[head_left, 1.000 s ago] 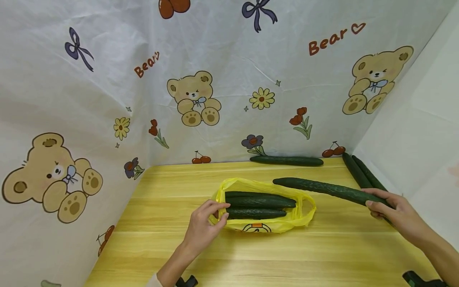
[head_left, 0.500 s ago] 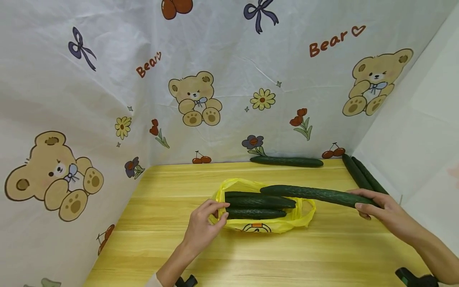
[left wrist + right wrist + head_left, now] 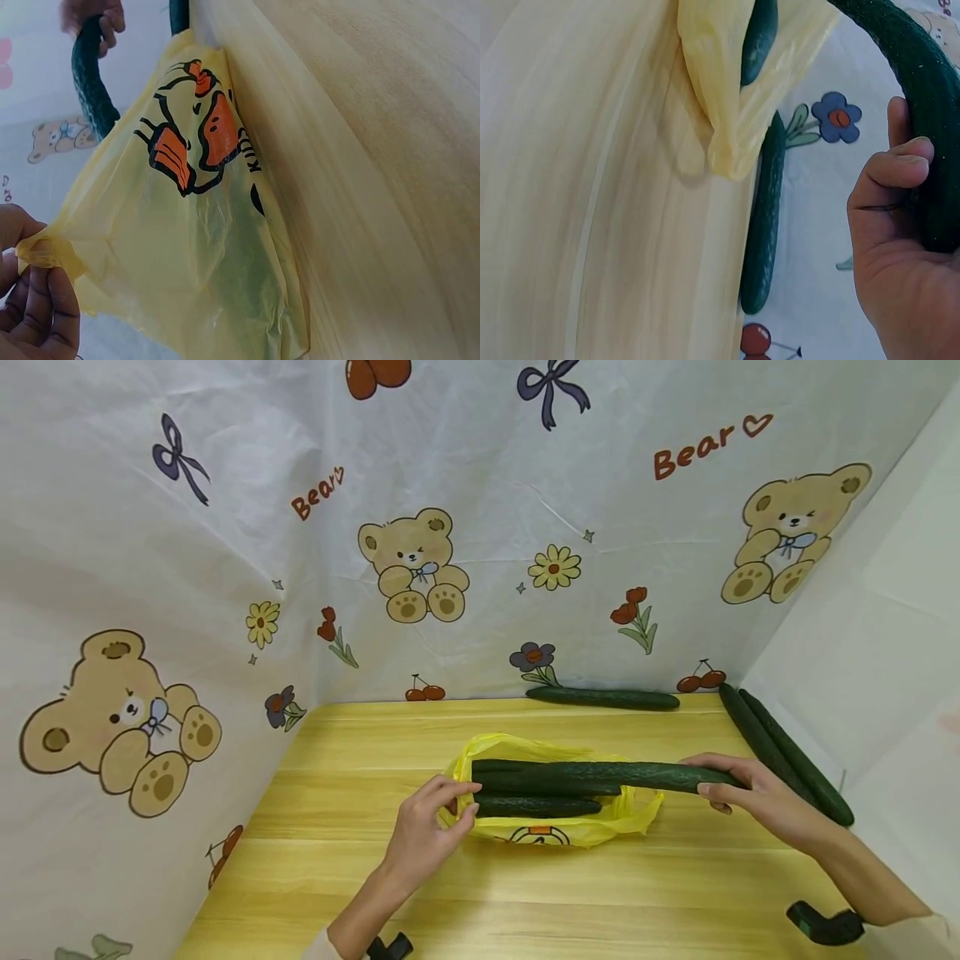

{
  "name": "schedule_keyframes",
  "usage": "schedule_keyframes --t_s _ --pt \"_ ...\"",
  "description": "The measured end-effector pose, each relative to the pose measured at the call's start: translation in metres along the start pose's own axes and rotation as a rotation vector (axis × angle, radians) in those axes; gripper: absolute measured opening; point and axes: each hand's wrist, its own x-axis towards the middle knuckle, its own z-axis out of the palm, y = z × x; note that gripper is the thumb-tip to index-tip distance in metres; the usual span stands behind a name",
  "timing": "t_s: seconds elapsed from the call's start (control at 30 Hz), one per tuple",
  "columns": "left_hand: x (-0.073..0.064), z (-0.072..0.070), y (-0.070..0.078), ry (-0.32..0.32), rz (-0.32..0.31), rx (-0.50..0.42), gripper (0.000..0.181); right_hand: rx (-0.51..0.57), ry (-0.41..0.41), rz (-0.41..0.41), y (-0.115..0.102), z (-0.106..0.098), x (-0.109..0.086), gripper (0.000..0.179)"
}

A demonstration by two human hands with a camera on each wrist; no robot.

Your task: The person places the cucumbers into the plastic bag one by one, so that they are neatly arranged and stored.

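Here's the long cucumber (image 3: pixel 637 774), held over the open yellow bag (image 3: pixel 142 247)!
The right hand (image 3: pixel 757 793) has its fingers curled round one end, the other above the bagged cucumbers (image 3: pixel 536 807); the left hand (image 3: pixel 431 827) pinches the bag's rim between thumb and fingers, at its left end.

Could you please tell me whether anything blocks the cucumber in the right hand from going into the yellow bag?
Nothing visible does: the yellow bag is open, with the left hand pinching its left edge, and the held cucumber has its far end over the opening. The other cucumbers inside may leave it less room.
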Motion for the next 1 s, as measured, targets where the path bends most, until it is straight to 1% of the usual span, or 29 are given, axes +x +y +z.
schedule_keyframes --t_s 0.2,0.4,0.53,0.63,0.77,0.9,1.0 --pt "0.001 0.0 0.001 0.006 0.005 -0.005 0.031 0.019 -0.047 -0.027 -0.002 0.012 0.014 0.036" --pt "0.0 0.001 0.002 -0.002 0.004 -0.024 0.03 0.023 -0.076 0.036 -0.002 0.023 0.026 0.037" --pt "0.0 0.0 0.003 -0.011 -0.011 -0.022 0.029 0.027 -0.103 0.067 -0.002 0.03 0.034 0.04" --pt "0.0 0.0 0.004 -0.007 -0.009 -0.017 0.029 0.017 -0.125 0.082 -0.003 0.035 0.04 0.04" --pt "0.0 0.001 0.002 0.004 -0.005 -0.024 0.03 0.015 -0.148 0.071 -0.002 0.042 0.049 0.039" --pt "0.0 0.002 0.0 0.007 -0.021 -0.046 0.027 0.042 -0.176 0.053 -0.001 0.05 0.06 0.04" --pt "0.0 0.002 0.0 0.011 -0.02 -0.051 0.025 0.06 -0.196 0.043 0.0 0.057 0.068 0.041"
